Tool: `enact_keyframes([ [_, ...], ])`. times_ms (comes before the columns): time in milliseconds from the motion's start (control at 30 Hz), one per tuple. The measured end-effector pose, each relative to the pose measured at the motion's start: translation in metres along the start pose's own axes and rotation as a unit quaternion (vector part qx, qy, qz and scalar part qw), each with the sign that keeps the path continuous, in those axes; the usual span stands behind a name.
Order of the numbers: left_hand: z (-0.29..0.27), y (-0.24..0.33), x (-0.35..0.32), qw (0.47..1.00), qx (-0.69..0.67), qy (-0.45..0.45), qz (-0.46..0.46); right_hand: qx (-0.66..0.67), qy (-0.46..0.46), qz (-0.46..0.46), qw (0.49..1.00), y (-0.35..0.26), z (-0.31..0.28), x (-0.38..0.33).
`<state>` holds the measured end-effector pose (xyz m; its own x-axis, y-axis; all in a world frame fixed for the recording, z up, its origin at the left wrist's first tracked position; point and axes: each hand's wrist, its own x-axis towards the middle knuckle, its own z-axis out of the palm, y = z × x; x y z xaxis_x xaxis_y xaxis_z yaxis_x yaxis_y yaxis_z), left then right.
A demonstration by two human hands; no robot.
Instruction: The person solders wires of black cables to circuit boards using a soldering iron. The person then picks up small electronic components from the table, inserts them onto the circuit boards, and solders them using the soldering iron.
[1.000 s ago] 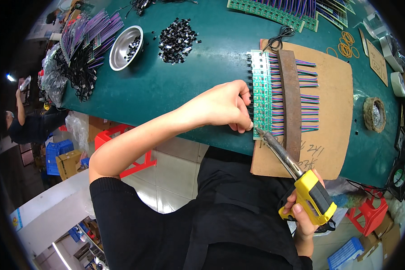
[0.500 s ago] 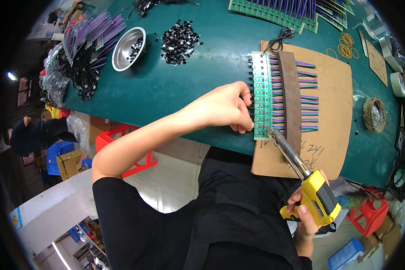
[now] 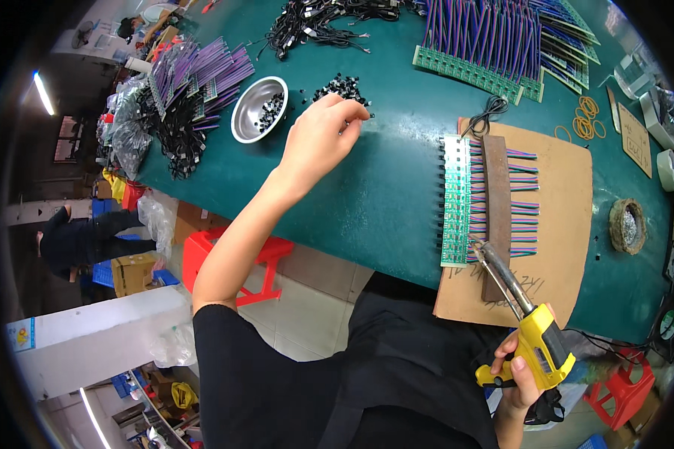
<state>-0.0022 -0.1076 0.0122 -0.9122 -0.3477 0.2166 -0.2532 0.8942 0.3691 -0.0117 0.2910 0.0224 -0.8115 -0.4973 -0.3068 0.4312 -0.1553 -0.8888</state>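
My left hand (image 3: 320,142) reaches over the green table to the near edge of a pile of small black connectors (image 3: 342,88). Its fingers are bent together in a pinch; whatever lies between them is too small or hidden to name. In my right hand (image 3: 523,378) is a yellow soldering gun (image 3: 541,343), its tip by the lower end of a green circuit board strip (image 3: 455,206). Black parts line the strip's left edge, and coloured wires (image 3: 524,209) run out to the right. A rusty metal bar (image 3: 496,202) lies across the wires on a cardboard sheet (image 3: 565,217).
Left of the pile stands a steel bowl (image 3: 238,120) with more black connectors. Wired boards (image 3: 472,71) and black cables (image 3: 314,30) lie at the back. Rubber bands (image 3: 583,126) and a round tip-cleaning pot (image 3: 615,224) are at the right. A red stool (image 3: 266,258) stands below the table edge.
My left hand has moved away from the board's left edge, up and left to the connector pile. The soldering gun stays in my right hand near the board's lower end. The whole view has shifted.
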Motion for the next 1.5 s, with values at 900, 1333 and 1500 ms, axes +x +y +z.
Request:
enact_keyframes([
  [900, 0.03, 0.08, -0.065, 0.722, -0.566, -0.325, -0.232, -0.007, -0.018, 0.05, 0.999, 0.003, -0.003, -0.005],
  [1333, 0.032, 0.083, -0.044, 0.751, -0.476, -0.396, -0.232, -0.024, -0.006, 0.094, 0.995, 0.003, -0.003, -0.009],
  [1500, 0.033, 0.081, -0.039, 0.751, -0.444, -0.43, -0.232, -0.041, 0.009, 0.093, 0.995, 0.003, 0.001, -0.008],
])
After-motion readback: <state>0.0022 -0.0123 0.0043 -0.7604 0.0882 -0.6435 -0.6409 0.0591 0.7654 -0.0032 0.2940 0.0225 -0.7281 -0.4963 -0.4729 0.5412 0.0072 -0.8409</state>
